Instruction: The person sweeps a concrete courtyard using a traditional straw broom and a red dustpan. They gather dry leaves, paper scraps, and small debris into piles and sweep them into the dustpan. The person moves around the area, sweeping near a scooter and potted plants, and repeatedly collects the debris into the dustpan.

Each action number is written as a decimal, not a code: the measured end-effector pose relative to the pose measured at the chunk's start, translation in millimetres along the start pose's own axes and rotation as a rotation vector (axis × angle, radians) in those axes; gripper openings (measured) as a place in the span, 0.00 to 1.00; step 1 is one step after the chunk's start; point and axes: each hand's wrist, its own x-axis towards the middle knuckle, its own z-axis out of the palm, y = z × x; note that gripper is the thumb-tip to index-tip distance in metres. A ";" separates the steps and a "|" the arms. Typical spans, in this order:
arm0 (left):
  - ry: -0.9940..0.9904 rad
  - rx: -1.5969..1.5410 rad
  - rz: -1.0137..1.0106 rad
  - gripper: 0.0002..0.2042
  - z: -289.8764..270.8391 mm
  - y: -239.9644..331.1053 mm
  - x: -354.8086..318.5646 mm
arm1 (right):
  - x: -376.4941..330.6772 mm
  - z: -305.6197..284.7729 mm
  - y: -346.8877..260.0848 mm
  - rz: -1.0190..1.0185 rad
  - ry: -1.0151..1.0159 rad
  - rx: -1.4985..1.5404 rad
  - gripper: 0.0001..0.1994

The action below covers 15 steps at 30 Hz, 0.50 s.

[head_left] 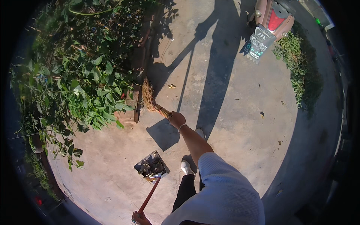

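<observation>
Both hands are engaged. The right hand (177,120) is closed round the short handle of a broom (149,95), whose bristles point away from the person, beside the kerb (127,117); whether they touch the ground cannot be told. The left hand (141,218), at the lower edge, grips the end of the red handle of a dustpan (164,167). The pan is in front of the person, to the left of the white shoes (186,167), and bears a heap of dry leaves (151,165). Its square shadow (164,135) lies apart from it, so the pan is judged to be off the ground. The step in hand is judged to be gathering up swept leaves; the next move calls for a level pan, lest the heap spill. The surface is pale concrete (240,131), sunlit and stained, with stray leaves (262,114) scattered to the right. The site is outdoors: dense plants (97,71) at left behind the kerb, a scooter (275,18) at upper right, low greenery (294,60) next to it, and deep shade along the right rim.
</observation>
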 end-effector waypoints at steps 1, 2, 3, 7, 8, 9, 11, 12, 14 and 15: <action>0.044 -0.044 0.022 0.15 -8.1 18.4 -2.6 | 2.4 -8.2 7.2 0.042 -0.005 -0.020 0.12; 0.081 -0.097 0.024 0.18 -12.3 45.3 -16.9 | -2.0 -25.3 22.9 0.075 -0.020 -0.060 0.12; 0.118 -0.151 0.033 0.23 -20.2 70.0 -24.8 | -8.6 -47.4 42.7 0.113 -0.030 -0.098 0.12; 0.229 -0.879 -0.583 0.22 -71.4 132.9 -72.9 | -139.5 -182.8 176.4 0.332 0.120 -0.074 0.13; 0.257 -0.981 -0.668 0.21 -74.5 154.2 -63.9 | -162.1 -224.2 188.7 0.411 0.181 -0.094 0.13; 0.257 -1.048 -0.723 0.21 -79.5 179.7 -50.8 | -181.8 -270.9 220.2 0.492 0.209 -0.095 0.13; 0.256 -1.121 -0.753 0.20 -87.8 210.2 -16.2 | -197.7 -319.8 241.4 0.589 0.317 -0.173 0.13; 0.250 -1.157 -0.757 0.20 -85.9 222.0 6.8 | -193.3 -335.8 255.2 0.616 0.392 -0.151 0.13; 0.228 -1.200 -0.714 0.19 -86.6 235.7 36.0 | -183.1 -354.2 263.9 0.612 0.518 -0.155 0.12; 0.201 -1.190 -0.665 0.19 -90.9 242.2 41.3 | -185.0 -367.7 259.0 0.651 0.525 -0.091 0.12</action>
